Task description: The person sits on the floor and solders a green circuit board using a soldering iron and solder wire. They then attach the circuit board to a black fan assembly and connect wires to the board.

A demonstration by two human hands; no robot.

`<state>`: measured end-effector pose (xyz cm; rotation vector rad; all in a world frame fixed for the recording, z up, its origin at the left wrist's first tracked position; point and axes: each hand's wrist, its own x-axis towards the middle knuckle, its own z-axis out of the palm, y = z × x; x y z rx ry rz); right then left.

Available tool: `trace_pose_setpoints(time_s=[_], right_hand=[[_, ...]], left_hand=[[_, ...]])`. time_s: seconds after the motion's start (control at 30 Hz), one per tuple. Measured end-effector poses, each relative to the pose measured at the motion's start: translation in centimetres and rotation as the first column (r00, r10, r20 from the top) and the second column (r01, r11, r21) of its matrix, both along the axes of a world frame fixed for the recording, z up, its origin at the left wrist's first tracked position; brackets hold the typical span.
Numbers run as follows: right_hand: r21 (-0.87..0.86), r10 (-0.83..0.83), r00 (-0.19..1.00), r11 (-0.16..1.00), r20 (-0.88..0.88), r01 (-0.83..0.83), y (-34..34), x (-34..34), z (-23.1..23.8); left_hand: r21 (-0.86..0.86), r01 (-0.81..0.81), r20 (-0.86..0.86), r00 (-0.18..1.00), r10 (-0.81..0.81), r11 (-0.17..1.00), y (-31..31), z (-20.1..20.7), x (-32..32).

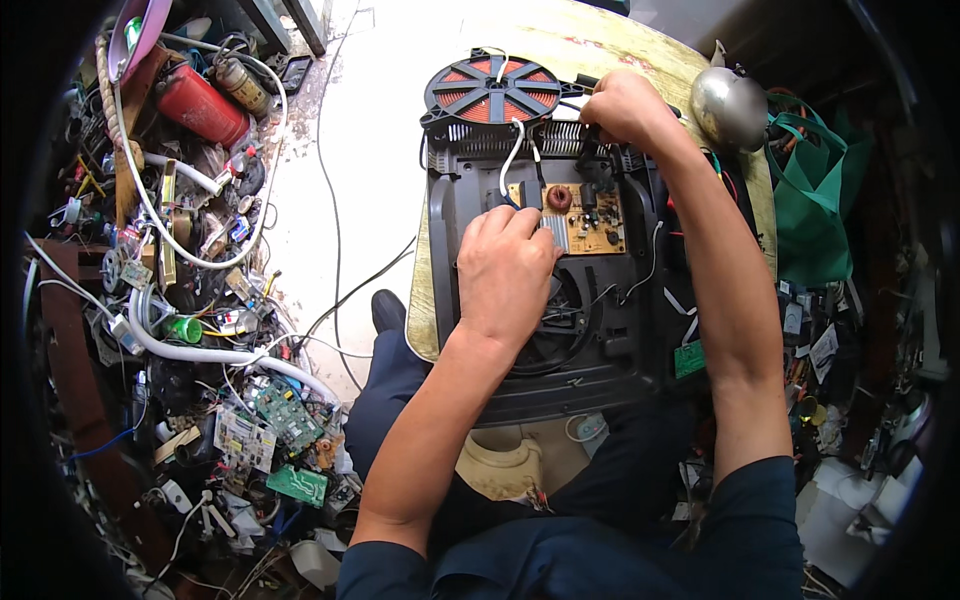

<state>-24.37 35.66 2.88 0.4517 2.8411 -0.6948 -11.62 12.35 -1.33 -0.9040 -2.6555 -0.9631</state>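
The opened black housing of an induction cooker (620,345) lies on the table in front of me. My left hand (508,265) is closed at the near-left edge of the brown circuit board (608,240), beside its silver heat sink (554,232). The fingertips are partly hidden. Above the board's far right side, my right hand (630,108) is closed around something dark that its fingers mostly cover. A round coil with copper windings (497,92) rests at the housing's far edge, with white-sleeved leads (513,160) running to the board. Below my left hand sits a black fan (565,318), partly covered.
The yellowish table (610,35) carries a rounded metal object (728,108) at far right. A green bag (818,200) hangs beyond its right edge. Circuit boards (285,410), cables and scrap cover the left floor, with a red cylinder (203,107) behind. A black cable (335,200) crosses the floor.
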Motion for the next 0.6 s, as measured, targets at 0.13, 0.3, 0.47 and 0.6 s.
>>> trace_pose_setpoints(time_s=[0.13,0.3,0.47,0.6], right_hand=[[0.050,-0.032,0.999,0.998,0.035,0.031,-0.2,-0.4,-0.4],[0.041,-0.012,1.000,0.999,0.027,0.010,0.4,-0.5,-0.9],[-0.235,-0.054,0.998,0.970,0.036,0.061,1.7,-0.1,-1.7],[-0.291,-0.013,1.000,0.957,0.026,0.020,1.4,0.6,-1.3]], left_hand=[[0.005,-0.002,-0.003,1.000,0.002,1.000,0.0,-0.3,-0.1],[-0.025,-0.006,-0.033,0.999,0.006,1.000,-0.1,-0.8,0.0],[0.013,0.006,-0.029,1.000,-0.006,1.000,0.0,-0.6,0.0],[-0.040,0.001,-0.032,0.999,-0.003,0.999,-0.1,-0.6,0.0]])
